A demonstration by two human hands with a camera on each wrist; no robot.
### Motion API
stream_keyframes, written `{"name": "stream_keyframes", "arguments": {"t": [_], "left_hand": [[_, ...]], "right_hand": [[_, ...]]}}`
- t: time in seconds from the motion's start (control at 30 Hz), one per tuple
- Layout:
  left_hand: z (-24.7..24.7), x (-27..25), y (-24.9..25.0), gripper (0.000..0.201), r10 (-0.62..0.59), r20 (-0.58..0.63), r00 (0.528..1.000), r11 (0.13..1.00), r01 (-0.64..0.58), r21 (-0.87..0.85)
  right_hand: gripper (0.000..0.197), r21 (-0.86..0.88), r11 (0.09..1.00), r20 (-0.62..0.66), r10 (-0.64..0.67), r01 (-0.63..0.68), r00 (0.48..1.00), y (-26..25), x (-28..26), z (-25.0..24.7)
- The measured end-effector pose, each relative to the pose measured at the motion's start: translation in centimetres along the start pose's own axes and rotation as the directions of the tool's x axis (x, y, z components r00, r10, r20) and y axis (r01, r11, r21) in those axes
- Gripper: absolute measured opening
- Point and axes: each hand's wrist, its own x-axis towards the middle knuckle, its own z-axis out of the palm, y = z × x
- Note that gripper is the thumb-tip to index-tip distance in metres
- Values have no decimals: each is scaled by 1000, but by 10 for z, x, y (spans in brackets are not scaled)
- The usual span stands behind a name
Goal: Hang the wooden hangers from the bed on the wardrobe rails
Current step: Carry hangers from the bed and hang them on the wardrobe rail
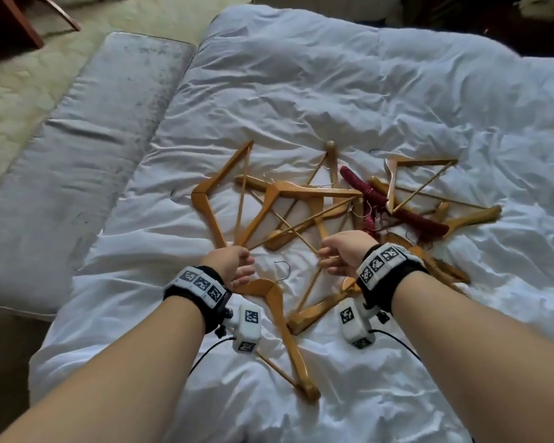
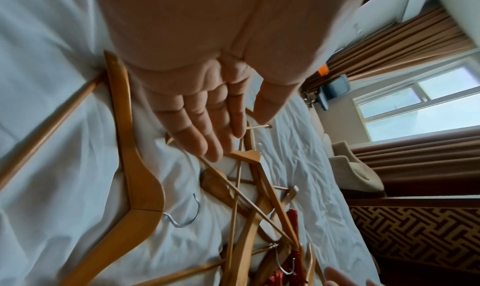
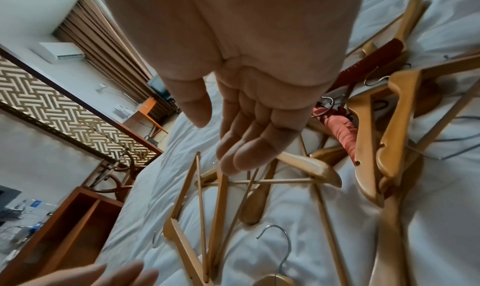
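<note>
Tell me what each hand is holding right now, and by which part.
Nothing is held. The left hand and the right hand both hover open, fingers relaxed, over the wooden hangers on the bed.

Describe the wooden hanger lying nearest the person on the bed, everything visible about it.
The nearest wooden hanger is honey-coloured, varnished-looking wood with two angled arms, a thin crossbar and a silver metal hook. It lies flat on the white duvet, its hook pointing toward the pile and one arm running back to a rounded tip. The left hand hovers over its other arm; contact cannot be told. Another hanger lies close on its right.
</note>
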Motion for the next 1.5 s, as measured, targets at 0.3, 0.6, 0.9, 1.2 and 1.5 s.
{"name": "stream_keyframes", "arguments": {"t": [0.3, 0.6, 0.9, 1.2, 1.5], "left_hand": [[16, 88, 5, 22, -116, 12, 993, 993, 116, 2], [19, 132, 1, 50, -30, 48, 998, 834, -2, 551], [32, 144, -14, 64, -17, 105, 994, 766, -54, 640], [23, 141, -25, 84, 75, -40, 996, 621, -15, 784], [8, 97, -42, 20, 66, -5, 998, 457, -26, 889]], "right_hand": [[17, 102, 990, -38, 101, -97, 994, 28, 50, 31], [15, 188, 973, -46, 145, -134, 988, 41, 55, 38], [16, 179, 969, -79, 189, -173, 979, 56, 49, 30], [26, 164, 962, -58, 229, -217, 972, 80, 50, 30], [22, 114, 973, -23, 204, -200, 979, 72, 35, 39]]}}
